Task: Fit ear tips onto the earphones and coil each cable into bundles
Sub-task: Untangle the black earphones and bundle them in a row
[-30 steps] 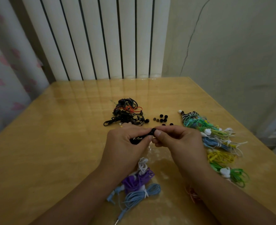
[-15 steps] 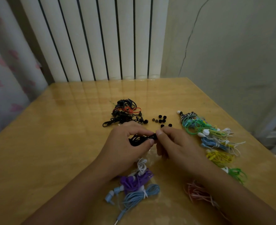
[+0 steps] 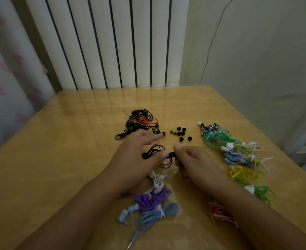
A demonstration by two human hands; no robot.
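My right hand (image 3: 193, 163) pinches a black earbud (image 3: 172, 155) between thumb and fingers at the table's middle. Its dark cable (image 3: 154, 150) hangs in loose loops to the left, against the thumb of my left hand (image 3: 136, 159). That hand is spread, and its index finger stretches forward to a single black ear tip (image 3: 164, 133). Several more loose ear tips (image 3: 181, 133) lie just beyond my hands. A tangled pile of black and orange earphones (image 3: 139, 121) sits behind the left hand.
Coiled bundles in green, yellow, blue and white (image 3: 238, 150) line the right side of the wooden table (image 3: 58, 159). White (image 3: 156, 181), purple (image 3: 152, 197) and light blue (image 3: 155, 213) bundles lie between my forearms, a red-white one (image 3: 219, 212) under my right forearm. A white radiator (image 3: 112, 42) stands behind.
My left hand has loosened from the cable and spread, its index finger reaching forward to an ear tip. The cable loops have fallen open. My right hand still pinches the earbud.
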